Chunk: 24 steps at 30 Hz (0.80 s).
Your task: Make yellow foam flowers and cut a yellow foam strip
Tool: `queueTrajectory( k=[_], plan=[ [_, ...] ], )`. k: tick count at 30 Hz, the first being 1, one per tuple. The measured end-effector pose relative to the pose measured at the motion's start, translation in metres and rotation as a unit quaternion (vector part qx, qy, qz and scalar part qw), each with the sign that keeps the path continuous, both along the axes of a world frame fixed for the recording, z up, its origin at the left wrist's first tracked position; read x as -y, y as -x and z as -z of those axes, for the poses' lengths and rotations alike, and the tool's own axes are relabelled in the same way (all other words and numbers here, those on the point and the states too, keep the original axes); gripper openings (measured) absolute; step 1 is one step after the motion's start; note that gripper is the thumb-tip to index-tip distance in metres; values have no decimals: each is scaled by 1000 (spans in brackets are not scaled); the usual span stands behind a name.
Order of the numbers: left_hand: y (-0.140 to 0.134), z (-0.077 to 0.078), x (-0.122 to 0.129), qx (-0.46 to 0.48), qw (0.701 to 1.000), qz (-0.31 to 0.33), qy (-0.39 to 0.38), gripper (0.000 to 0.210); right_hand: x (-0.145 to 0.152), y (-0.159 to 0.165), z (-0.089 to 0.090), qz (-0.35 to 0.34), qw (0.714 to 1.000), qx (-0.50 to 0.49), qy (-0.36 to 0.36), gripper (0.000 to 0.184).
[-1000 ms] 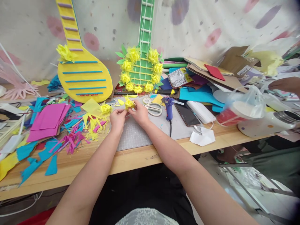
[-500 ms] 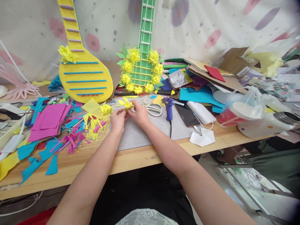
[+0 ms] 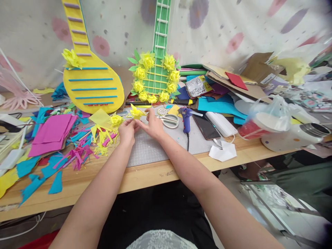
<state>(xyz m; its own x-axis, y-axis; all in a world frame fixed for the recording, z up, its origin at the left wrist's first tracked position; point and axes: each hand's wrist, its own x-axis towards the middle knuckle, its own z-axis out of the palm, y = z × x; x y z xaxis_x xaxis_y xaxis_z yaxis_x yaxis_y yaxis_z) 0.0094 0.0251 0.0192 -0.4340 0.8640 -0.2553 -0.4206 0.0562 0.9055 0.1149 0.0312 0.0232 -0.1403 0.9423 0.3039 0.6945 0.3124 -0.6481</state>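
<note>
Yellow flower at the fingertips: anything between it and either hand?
Nothing visible. The yellow flower is right at the fingertips of the left hand, with the right hand close beside it. The scissors lie right of the right hand, not between.

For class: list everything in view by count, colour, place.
held flower: 1, yellow, fingertips
loose flower: 1, yellow, left
mounted flowers: several, yellow, instruments
instruments: 2, yellow and green, back
sheets: several, magenta, left
scraps: many, mixed, left
scissors: 1, pale, mat
glue gun: 1, blue, mat
phone: 1, black, right
cup: 1, red, right
flask: 1, white, right
craft pile: 1, mixed, right
mat: 1, grey, centre
table: 1, tan, below
curtain: 1, white, behind
left hand, right hand: 2, bare, centre
</note>
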Motion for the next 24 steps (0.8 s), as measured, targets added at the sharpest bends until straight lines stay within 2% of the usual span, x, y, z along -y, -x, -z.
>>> queueTrajectory(
  k=[3,6,11,18,24],
  plan=[
    [7,-1,-3,18,1000,-2,-25,7,4,-5,-4,-60,998,30,-1,38],
    [10,-2,-2,26,999,2,-35,9,5,-6,-4,-108,989,100,-7,35],
    [9,-3,2,13,999,20,-47,10,2,-4,-2,-93,984,150,-7,36],
    [11,0,0,-44,998,1,-47,15,1,-4,-2,-47,993,106,33,34],
    [11,-3,2,-4,998,31,-46,12,-4,-3,6,-100,992,44,59,29]
  ],
)
